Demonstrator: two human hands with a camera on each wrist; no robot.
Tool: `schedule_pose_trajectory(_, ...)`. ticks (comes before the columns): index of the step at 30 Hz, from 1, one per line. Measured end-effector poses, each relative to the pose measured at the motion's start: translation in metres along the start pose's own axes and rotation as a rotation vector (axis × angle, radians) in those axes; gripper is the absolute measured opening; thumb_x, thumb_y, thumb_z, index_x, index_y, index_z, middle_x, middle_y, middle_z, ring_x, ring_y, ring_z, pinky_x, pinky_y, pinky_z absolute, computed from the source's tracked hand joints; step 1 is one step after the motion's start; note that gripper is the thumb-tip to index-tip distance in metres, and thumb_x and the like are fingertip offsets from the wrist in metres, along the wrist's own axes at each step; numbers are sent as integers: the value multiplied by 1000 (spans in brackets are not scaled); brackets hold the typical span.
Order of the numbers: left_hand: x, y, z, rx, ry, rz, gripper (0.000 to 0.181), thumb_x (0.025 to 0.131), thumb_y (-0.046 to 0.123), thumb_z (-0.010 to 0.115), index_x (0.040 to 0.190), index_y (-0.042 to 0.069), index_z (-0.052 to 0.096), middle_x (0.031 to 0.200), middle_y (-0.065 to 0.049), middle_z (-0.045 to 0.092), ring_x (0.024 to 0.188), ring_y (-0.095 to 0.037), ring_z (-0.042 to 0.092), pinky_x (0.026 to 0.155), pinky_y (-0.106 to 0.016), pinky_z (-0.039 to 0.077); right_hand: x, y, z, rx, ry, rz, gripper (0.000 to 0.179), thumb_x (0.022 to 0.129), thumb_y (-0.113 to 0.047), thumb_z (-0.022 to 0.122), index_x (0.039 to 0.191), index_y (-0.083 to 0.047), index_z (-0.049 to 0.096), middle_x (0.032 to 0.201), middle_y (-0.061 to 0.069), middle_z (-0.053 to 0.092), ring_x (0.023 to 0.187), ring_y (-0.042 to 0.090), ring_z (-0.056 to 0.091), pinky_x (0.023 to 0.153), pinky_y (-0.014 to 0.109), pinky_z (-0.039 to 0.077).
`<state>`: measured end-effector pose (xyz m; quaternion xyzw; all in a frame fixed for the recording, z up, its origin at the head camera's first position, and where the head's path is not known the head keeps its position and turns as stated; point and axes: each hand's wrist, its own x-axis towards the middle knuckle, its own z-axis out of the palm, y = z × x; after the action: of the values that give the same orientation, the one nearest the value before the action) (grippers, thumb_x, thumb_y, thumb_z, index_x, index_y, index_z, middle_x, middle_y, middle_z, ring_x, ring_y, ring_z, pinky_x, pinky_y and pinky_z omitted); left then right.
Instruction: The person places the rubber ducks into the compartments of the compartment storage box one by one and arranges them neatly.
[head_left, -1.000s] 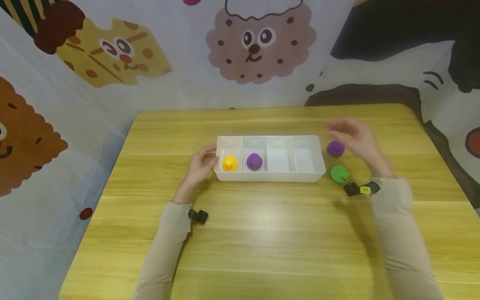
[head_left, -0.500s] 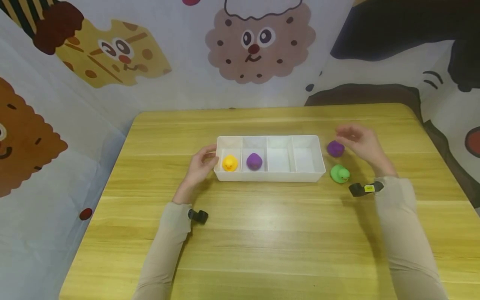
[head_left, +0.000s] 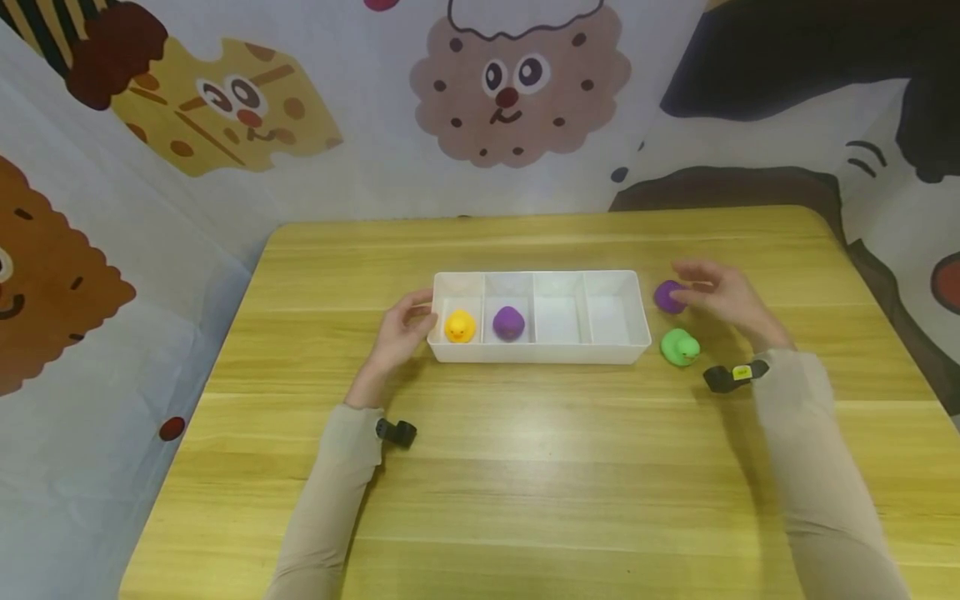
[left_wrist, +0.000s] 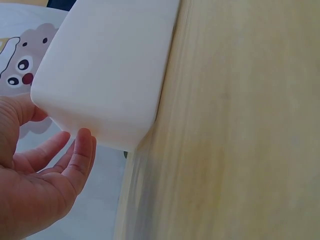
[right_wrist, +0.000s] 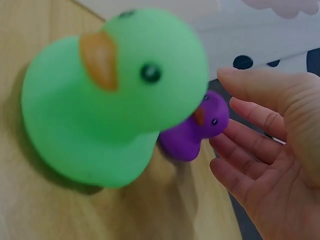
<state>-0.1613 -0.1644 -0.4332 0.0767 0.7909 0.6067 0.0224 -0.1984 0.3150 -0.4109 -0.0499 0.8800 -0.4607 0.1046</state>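
My left hand (head_left: 402,332) holds the left end of the white four-part divided box (head_left: 540,354). In the left wrist view its thumb reaches over the rim, and bent fingers (left_wrist: 81,157) touch the end wall. My right hand (head_left: 723,297) is at a purple rubber duck (head_left: 667,297) right of the box, its thumb in front of the duck. Thumb and fingers stand apart; contact cannot be told. Nearer me on the table sits a green rubber duck (head_left: 679,347), large in the right wrist view.
A yellow duck (head_left: 460,327) lies in the leftmost compartment. The second compartment has a rounded purple thing (head_left: 508,323), its face not visible. Both stand on the wooden table (head_left: 510,483). A printed cloth (head_left: 360,183) hangs behind the table's back edge.
My right hand has moved right and down towards me, from above the purple duck to beside it. The left hand and box have stayed put.
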Motion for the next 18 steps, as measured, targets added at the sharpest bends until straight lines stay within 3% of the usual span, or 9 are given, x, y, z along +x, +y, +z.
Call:
schedule_pose_trajectory(9, 0, -1, 0, -3, -2, 2, 39, 92, -2, 53, 130, -9, 46, 134, -23, 46, 115, -37, 47, 96, -47, 44, 2, 10, 0, -21, -43, 30, 64, 88, -28, 66, 140, -2, 38, 139, 21, 43, 122, 33, 45, 77, 8, 43)
schedule_pose_trajectory(15, -1, 0, -1, -5, -5, -12, 41, 93, 0, 53, 132, -9, 44, 135, -23, 45, 117, -36, 46, 98, -45, 42, 3, 12, 1, -48, -38, 5, 61, 88, -26, 66, 137, -1, 42, 134, 22, 48, 102, 1, 50, 76, 11, 45)
schedule_pose_trajectory(18, -2, 5, -1, -22, -13, -18, 41, 93, -1, 52, 132, -10, 43, 136, -25, 44, 118, -38, 45, 100, -46, 41, 3, 12, 1, -49, -34, 5, 60, 88, -27, 67, 137, -1, 43, 132, 22, 49, 95, -6, 49, 76, 11, 45)
